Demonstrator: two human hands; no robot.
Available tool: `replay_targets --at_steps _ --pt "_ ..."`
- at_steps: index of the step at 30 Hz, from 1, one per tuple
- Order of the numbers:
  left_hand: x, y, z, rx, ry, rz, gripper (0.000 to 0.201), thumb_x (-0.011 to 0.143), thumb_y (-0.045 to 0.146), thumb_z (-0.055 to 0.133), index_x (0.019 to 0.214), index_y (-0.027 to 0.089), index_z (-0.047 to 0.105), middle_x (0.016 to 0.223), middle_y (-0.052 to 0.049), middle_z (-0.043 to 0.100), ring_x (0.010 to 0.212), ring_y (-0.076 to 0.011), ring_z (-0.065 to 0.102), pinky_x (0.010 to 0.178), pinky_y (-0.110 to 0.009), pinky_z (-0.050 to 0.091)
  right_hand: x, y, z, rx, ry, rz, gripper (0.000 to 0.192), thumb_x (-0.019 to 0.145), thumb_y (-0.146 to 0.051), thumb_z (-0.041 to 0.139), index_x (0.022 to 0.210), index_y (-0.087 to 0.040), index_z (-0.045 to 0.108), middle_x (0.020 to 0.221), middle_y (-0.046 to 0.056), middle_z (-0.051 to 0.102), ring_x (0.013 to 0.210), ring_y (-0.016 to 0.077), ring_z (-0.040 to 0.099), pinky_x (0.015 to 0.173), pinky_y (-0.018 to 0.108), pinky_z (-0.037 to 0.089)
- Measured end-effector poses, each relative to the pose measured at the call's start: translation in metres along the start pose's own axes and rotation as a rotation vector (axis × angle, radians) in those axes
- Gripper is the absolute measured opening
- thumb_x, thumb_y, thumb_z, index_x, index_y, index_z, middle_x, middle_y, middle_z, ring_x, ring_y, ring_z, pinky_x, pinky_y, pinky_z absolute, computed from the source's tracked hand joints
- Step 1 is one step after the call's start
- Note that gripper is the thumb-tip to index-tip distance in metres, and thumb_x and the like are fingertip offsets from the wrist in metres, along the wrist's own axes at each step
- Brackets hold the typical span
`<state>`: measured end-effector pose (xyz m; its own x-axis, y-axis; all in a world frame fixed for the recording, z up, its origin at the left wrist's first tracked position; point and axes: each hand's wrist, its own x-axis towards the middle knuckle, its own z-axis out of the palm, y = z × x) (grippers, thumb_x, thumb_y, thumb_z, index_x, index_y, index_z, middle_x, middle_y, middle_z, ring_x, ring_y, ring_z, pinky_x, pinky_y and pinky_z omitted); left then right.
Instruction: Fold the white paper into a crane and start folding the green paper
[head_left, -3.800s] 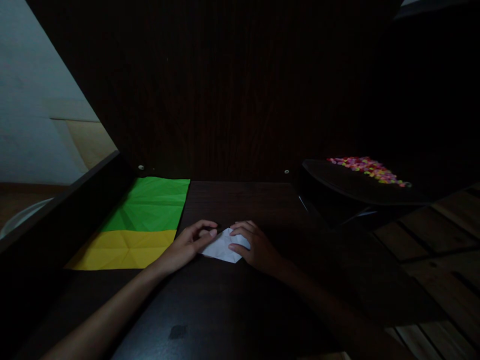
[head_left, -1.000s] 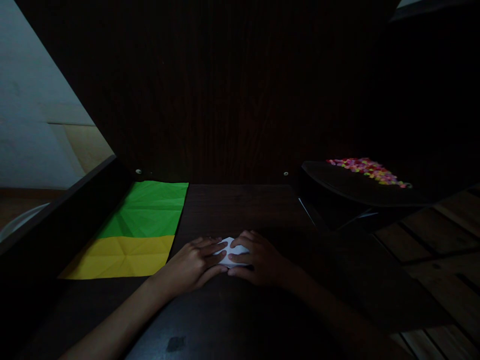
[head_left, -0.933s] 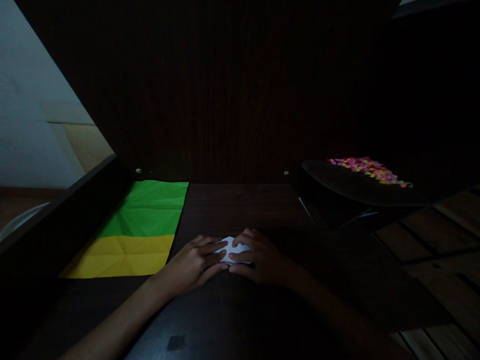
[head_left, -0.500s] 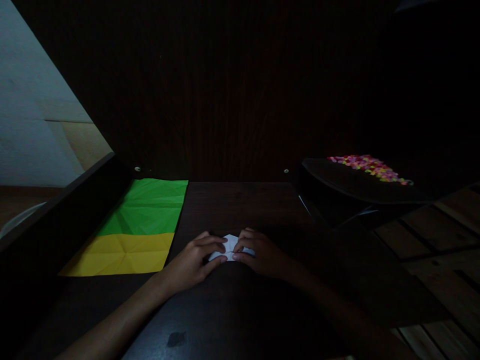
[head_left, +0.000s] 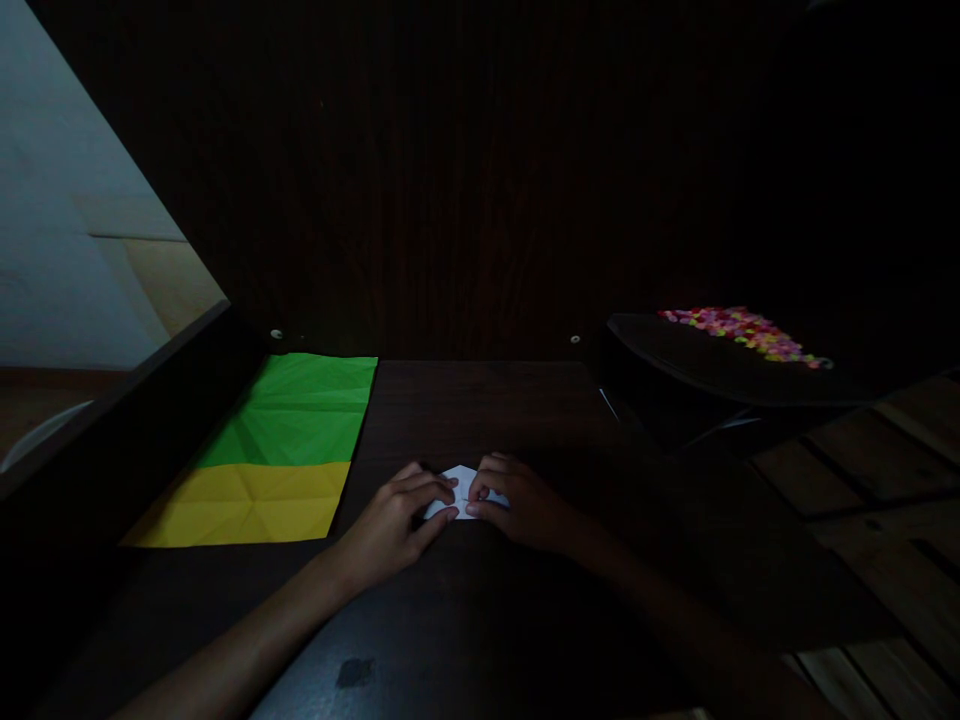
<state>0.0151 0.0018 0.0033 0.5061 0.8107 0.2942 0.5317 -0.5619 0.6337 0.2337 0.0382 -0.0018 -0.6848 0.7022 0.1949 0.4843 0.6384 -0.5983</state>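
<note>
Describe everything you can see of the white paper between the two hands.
The white paper is small, with a folded, angular look, its far edge rising to a blunt point and a crease or fold line showing near its middle. It lies at the dark tabletop, apart from the green sheet and yellow sheet. The left hand touches its left part, the right hand its right part. Fingers hide much of it, so its full outline can't be told.
</note>
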Motion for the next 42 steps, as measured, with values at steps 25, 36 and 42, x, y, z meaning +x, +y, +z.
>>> replay_targets --at_steps 25,36,42 --pt "0.009 0.006 0.005 -0.139 0.034 -0.206 0.009 0.086 0.028 0.065 0.083 0.019 0.065 0.089 -0.003 0.063 0.079 -0.0182 0.059 0.074 -0.030 0.045 0.006 0.000 -0.014 0.084 -0.093 -0.020 0.004 0.087 -0.018 0.064 0.084 -0.017 0.065 0.081 0.001 0.058 0.078 0.0153 0.054 0.071 0.027 0.039" --pt "0.008 0.004 0.006 0.020 -0.025 -0.106 0.012 0.092 0.024 0.055 0.086 0.020 0.064 0.090 -0.004 0.063 0.085 -0.0204 0.059 0.079 -0.033 0.044 0.005 0.002 -0.016 0.127 -0.135 0.013 0.005 0.086 -0.019 0.065 0.081 -0.017 0.064 0.086 0.002 0.058 0.081 0.0157 0.055 0.073 0.027 0.040" --pt "0.007 0.004 0.006 0.166 -0.054 -0.045 0.013 0.094 0.022 0.049 0.088 0.020 0.060 0.090 -0.004 0.063 0.085 -0.0208 0.060 0.080 -0.035 0.042 0.005 0.001 -0.014 0.111 -0.115 0.006 0.004 0.084 -0.015 0.066 0.081 -0.016 0.064 0.085 0.002 0.058 0.080 0.0157 0.055 0.072 0.027 0.040"
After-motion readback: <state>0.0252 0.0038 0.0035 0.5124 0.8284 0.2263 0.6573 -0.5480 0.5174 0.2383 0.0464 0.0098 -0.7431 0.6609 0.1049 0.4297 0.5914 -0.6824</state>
